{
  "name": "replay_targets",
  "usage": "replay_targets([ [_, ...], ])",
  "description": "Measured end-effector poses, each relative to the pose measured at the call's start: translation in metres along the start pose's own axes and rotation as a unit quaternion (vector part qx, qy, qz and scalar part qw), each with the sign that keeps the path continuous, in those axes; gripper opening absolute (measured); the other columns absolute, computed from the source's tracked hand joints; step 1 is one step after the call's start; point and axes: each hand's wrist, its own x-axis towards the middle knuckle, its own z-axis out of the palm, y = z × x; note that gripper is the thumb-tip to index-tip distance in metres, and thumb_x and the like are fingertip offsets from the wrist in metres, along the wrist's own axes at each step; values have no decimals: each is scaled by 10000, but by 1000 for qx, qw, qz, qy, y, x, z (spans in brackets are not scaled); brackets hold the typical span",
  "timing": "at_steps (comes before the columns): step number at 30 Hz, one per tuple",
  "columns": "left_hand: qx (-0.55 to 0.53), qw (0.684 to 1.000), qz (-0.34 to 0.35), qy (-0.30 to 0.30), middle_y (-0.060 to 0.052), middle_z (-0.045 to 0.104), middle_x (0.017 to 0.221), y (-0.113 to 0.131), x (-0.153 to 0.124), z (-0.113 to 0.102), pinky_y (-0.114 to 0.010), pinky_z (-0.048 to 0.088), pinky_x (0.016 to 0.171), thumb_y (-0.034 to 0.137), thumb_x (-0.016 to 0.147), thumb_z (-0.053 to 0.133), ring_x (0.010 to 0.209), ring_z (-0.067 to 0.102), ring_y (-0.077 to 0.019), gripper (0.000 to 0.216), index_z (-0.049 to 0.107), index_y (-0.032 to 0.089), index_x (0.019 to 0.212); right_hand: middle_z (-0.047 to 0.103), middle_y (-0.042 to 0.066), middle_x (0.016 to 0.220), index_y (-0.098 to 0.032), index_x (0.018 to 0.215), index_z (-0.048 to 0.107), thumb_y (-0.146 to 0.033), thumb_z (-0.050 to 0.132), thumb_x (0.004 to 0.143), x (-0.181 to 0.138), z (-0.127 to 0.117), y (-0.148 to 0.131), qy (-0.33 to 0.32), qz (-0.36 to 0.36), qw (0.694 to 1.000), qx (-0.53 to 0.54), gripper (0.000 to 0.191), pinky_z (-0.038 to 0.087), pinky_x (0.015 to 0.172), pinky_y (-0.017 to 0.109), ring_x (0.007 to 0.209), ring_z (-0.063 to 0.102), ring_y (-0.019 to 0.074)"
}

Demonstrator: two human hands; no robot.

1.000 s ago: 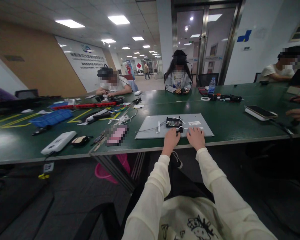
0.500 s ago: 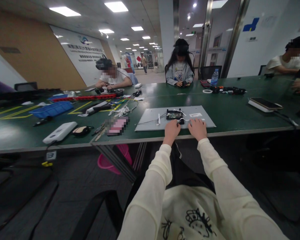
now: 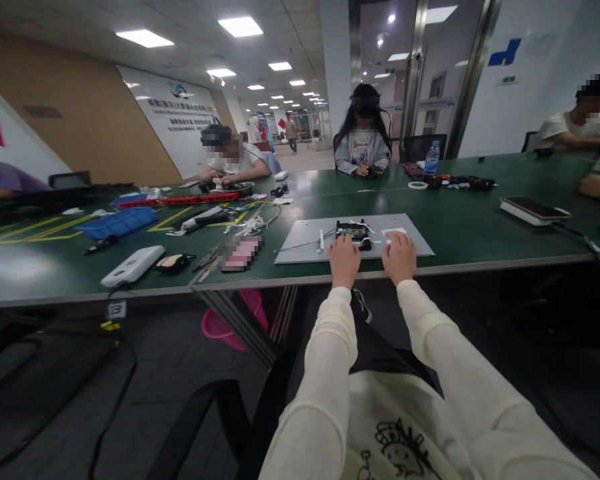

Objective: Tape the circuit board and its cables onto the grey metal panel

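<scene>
A flat light-grey panel lies near the table's front edge. On it sits a black frame with a circuit board, with thin cables running off to both sides. My left hand reaches over the front-left of the frame, fingers extended forward and covering part of it. Whether they press on it cannot be made out. My right hand is over the panel's right part, fingers loosely bent and thumb apart, just in front of a white label. A white strip stands out left of the frame.
Left of the panel lie a pink phone-like object, tangled white cables, a white power bank and a blue tray. A phone rests at right. Several people sit around the green table. A pink bin stands below.
My left hand has moved forward onto the front of the black frame. My right hand has shifted slightly, its thumb now apart from the fingers. The view has swung a little left.
</scene>
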Motion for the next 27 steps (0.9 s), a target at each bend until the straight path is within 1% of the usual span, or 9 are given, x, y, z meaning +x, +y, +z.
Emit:
replay_targets([
  [8, 1, 1000, 0, 8, -98, 597, 1062, -1, -1, 0, -372, 347, 944, 153, 862, 471, 1097, 509, -248, 157, 559, 173, 991, 611, 118, 1090, -142, 1098, 600, -127, 442, 813, 4, 1, 0, -42, 5, 999, -12, 327, 312, 956, 373, 1092, 448, 255],
  [13, -5, 1000, -8, -12, -107, 596, 1075, -2, -1, 0, -362, 357, 942, 145, 861, 455, 1098, 512, -243, 182, 563, 169, 1005, 611, 129, 1098, -131, 1093, 605, -132, 419, 827, 5, -3, -3, -74, 16, 997, -18, 325, 304, 960, 363, 1097, 448, 255],
  [18, -27, 999, 0, -29, -119, 610, 1074, -4, 1, 0, -333, 378, 940, 120, 857, 435, 1082, 536, -227, 218, 568, 156, 1027, 613, 130, 1102, -134, 1087, 611, -138, 402, 837, 5, -6, -5, -99, 18, 995, -24, 326, 305, 958, 354, 1097, 454, 254],
  [20, -31, 999, -1, -38, -116, 625, 1062, -4, 1, 1, -317, 397, 919, 117, 862, 424, 1057, 559, -224, 244, 566, 156, 1057, 615, 130, 1096, -135, 1081, 613, -135, 396, 839, 5, -5, -5, -101, 17, 994, -24, 325, 306, 956, 353, 1093, 455, 252],
  [23, -33, 997, -16, -62, -111, 644, 1040, -4, 1, 1, -300, 432, 845, 142, 884, 408, 987, 604, -225, 275, 552, 169, 1117, 619, 127, 1083, -138, 1069, 616, -133, 393, 838, 5, -5, -4, -100, 14, 995, -22, 321, 309, 952, 349, 1084, 459, 247],
  [27, -28, 996, -38, -80, -102, 663, 1000, -3, -1, 1, -283, 446, 766, 164, 898, 390, 907, 640, -222, 336, 494, 185, 1218, 630, 117, 1056, -146, 1044, 624, -139, 395, 839, 5, -4, -3, -107, 9, 994, -19, 307, 318, 937, 341, 1063, 473, 242],
])
